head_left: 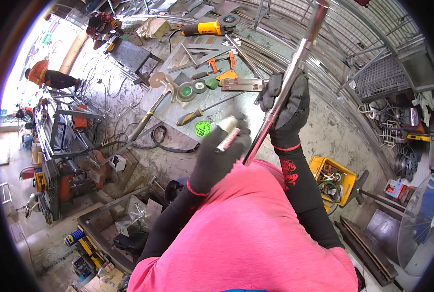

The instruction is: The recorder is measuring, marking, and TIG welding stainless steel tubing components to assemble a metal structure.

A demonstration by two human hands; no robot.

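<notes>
A long, shiny metal tube (294, 69) slants across the view, its far end up at the top and its near end close to my pink shirt. My right hand (291, 109), in a black glove, is closed around its middle. To the left of the tube, my left hand (219, 158), also gloved in black, grips a white marker pen (228, 140) with red print. A pale piece by those fingers is too blurred to make out. Beyond my hands, the metal worktable (170, 114) carries a screwdriver (189, 117), a round green sticker (203, 128) and grinding discs (184, 92).
A yellow angle grinder (204, 28), orange clamps (226, 74) and a hammer-like tool (151, 111) lie on the worktable. Metal tubes (265, 53) are stacked at its far right. A yellow tool crate (346, 187) stands right. Two other people (46, 74) are at the far left.
</notes>
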